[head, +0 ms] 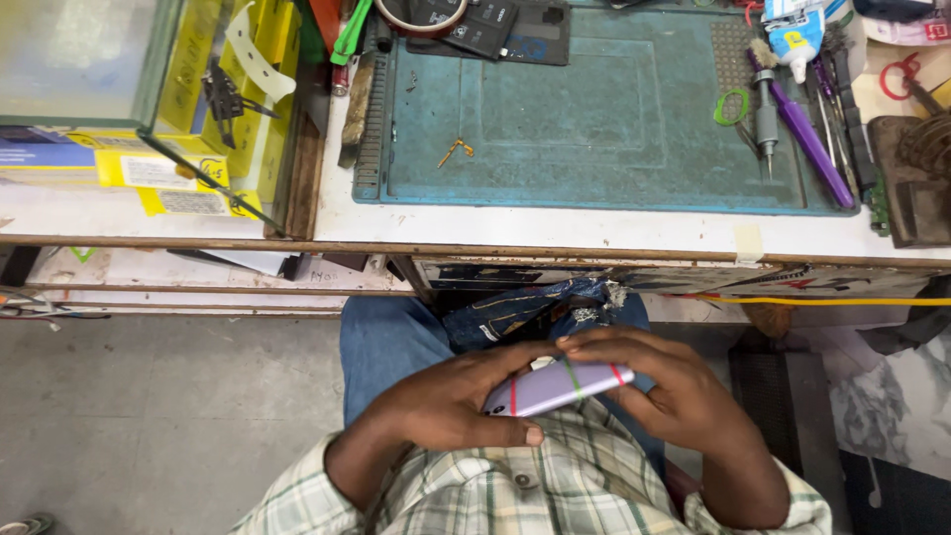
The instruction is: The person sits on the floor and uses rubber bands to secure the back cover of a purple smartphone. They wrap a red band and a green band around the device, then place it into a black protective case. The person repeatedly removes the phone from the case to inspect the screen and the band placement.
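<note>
Head view, looking down over the lap toward the worktop.

Item: phone [557, 386]. Slim, flat slab with rounded edges and a smooth lilac back. Three thin bands cross its width: red near the left end, green at the middle, red near the right end. It is held tilted, right end raised, over the lap, near the viewer and well short of the worktop edge.

Left hand [446, 401]: grip closed around the phone's left end, thumb lying along the near edge, fingers curled over the far edge.

Right hand [674, 391]: grip closed on the phone's right end, fingers arched over the top, fingertips touching the far edge.

Below the hands: blue jeans [396, 342], with torn denim at the knee; a plaid shirt [555, 485] in pale green and cream, with one button.

Worktop [594, 230]: white surface, worn wooden front edge. On it lies a teal repair mat [594, 109], rubbery, scuffed, with moulded recesses and a ribbed left border. A small brass-coloured part [456, 150] rests on the mat at its left. At the mat's right sit a purple-handled tool [807, 139], a metal-tipped driver [766, 124] and a green ring [731, 106]. A glue bottle [795, 38] stands at the far right. Yellow boxes [213, 109] are stacked at the left beside a glass case [79, 59].

Floor [168, 416]: grey concrete, left of the legs.

Nothing stands between the hands and the phone.
</note>
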